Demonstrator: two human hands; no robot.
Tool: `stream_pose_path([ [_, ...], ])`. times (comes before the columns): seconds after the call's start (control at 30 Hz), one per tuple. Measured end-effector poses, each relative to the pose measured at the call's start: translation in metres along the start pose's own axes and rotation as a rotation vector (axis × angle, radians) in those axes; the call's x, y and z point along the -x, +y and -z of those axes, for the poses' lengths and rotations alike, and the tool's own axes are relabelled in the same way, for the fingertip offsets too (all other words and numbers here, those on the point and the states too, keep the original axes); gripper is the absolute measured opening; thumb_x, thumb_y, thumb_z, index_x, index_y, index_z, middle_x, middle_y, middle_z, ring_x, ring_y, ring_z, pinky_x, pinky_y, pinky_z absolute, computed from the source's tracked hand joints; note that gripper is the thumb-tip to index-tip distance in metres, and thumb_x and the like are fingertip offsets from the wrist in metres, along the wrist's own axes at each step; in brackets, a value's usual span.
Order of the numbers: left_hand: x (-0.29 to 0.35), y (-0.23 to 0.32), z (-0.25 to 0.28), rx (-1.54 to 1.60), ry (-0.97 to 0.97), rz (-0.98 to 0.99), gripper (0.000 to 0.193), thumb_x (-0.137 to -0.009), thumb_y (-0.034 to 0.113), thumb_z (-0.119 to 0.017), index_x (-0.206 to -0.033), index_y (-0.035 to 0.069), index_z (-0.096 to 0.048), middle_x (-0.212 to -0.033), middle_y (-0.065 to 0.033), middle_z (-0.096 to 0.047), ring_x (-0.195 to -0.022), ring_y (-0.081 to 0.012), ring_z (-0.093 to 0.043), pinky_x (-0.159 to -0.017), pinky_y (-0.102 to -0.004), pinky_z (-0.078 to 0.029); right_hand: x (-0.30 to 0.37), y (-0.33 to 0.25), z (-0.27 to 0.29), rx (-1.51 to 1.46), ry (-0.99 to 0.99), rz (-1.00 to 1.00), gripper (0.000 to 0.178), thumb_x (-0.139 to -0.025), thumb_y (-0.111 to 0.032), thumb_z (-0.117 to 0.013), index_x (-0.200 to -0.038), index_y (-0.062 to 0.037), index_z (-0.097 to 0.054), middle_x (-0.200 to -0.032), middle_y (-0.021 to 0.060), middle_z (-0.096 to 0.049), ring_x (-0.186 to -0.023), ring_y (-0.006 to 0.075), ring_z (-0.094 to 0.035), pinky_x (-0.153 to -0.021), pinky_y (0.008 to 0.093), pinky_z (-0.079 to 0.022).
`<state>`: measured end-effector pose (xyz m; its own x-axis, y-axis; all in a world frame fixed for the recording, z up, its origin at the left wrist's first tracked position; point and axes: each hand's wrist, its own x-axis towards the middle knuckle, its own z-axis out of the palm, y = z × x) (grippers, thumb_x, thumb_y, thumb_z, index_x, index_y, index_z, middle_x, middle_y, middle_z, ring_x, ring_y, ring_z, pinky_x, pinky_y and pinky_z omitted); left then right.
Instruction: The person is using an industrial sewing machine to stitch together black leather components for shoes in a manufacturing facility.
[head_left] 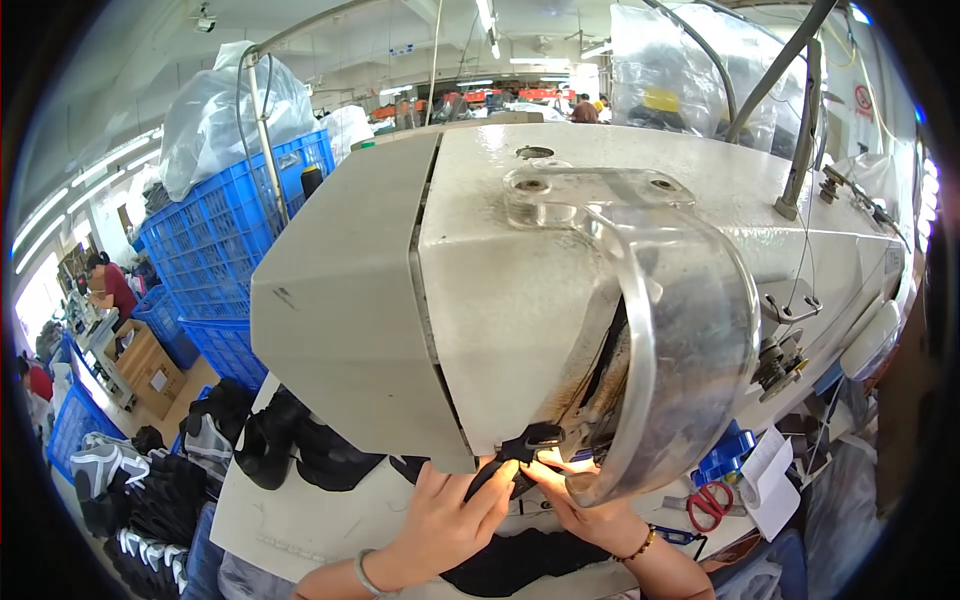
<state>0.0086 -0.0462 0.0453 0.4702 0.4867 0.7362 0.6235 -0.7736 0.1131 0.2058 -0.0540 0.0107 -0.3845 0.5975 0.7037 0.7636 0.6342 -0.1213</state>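
- Head view: cream industrial sewing machine (510, 290), centre.
- Below the machine's head, the left hand (447, 517) pinches a black fabric piece (486, 479).
- The right hand (592, 515) touches that piece; whether it grips, I cannot tell.
- Right of the machine's head, red-handled scissors (711, 505); left, a blue crate (213, 238).

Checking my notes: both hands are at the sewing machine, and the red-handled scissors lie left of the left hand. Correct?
One side is wrong: in the head view, the left hand and right hand are at the sewing machine, but the red-handled scissors lie right of the right hand.
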Motion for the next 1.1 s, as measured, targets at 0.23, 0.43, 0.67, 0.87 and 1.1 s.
stream_pose_path([
  [0.23, 0.000, -0.006, 0.002, 0.087, -0.024, 0.008, 0.025, -0.073, 0.010, -0.069, -0.097, 0.005, -0.063, -0.101, -0.0088, -0.057, -0.087, -0.0230, -0.052, -0.067, -0.0324, -0.041, -0.002, -0.005, 0.001, -0.021, 0.029, -0.002, 0.043, -0.073, 0.001, -0.066, -0.114, -0.0127, -0.064, -0.103, 0.0078, -0.065, -0.091, 0.0216, -0.063, -0.076, 0.0312, -0.049],
  [0.43, -0.003, -0.001, 0.010, 0.052, -0.120, 0.036, 0.025, -0.074, 0.010, -0.069, -0.098, 0.006, -0.063, -0.100, -0.0085, -0.055, -0.085, -0.0228, -0.052, -0.068, -0.0316, -0.042, -0.006, -0.009, 0.003, -0.038, 0.111, -0.010, 0.040, -0.074, -0.002, -0.068, -0.111, -0.0148, -0.065, -0.101, 0.0067, -0.066, -0.080, 0.0201, -0.063, -0.070, 0.0309, -0.050],
  [0.67, 0.000, -0.009, 0.006, -0.048, -0.091, 0.031, 0.023, -0.073, 0.009, -0.069, -0.095, 0.004, -0.063, -0.097, -0.0100, -0.053, -0.087, -0.0239, -0.053, -0.071, -0.0330, -0.044, -0.007, -0.006, -0.009, -0.060, 0.075, -0.061, 0.035, -0.076, -0.004, -0.069, -0.109, -0.0136, -0.066, -0.099, 0.0092, -0.066, -0.078, 0.0218, -0.064, -0.069, 0.0294, -0.050],
  [0.87, -0.006, -0.005, 0.000, 0.019, -0.063, -0.023, 0.022, -0.073, 0.009, -0.069, -0.093, 0.005, -0.064, -0.097, -0.0095, -0.054, -0.086, -0.0228, -0.054, -0.069, -0.0317, -0.043, -0.005, -0.003, 0.000, -0.051, 0.076, -0.108, 0.033, -0.076, -0.004, -0.069, -0.108, -0.0125, -0.066, -0.099, 0.0103, -0.066, -0.077, 0.0218, -0.063, -0.069, 0.0296, -0.050],
  [1.1, -0.003, -0.008, 0.002, -0.025, -0.054, -0.044, 0.021, -0.073, 0.010, -0.069, -0.093, 0.005, -0.064, -0.094, -0.0081, -0.055, -0.083, -0.0208, -0.054, -0.064, -0.0300, -0.042, -0.002, -0.002, -0.010, -0.130, 0.060, -0.137, 0.030, -0.077, -0.006, -0.069, -0.106, -0.0116, -0.066, -0.095, 0.0097, -0.065, -0.074, 0.0206, -0.062, -0.066, 0.0289, -0.049],
])
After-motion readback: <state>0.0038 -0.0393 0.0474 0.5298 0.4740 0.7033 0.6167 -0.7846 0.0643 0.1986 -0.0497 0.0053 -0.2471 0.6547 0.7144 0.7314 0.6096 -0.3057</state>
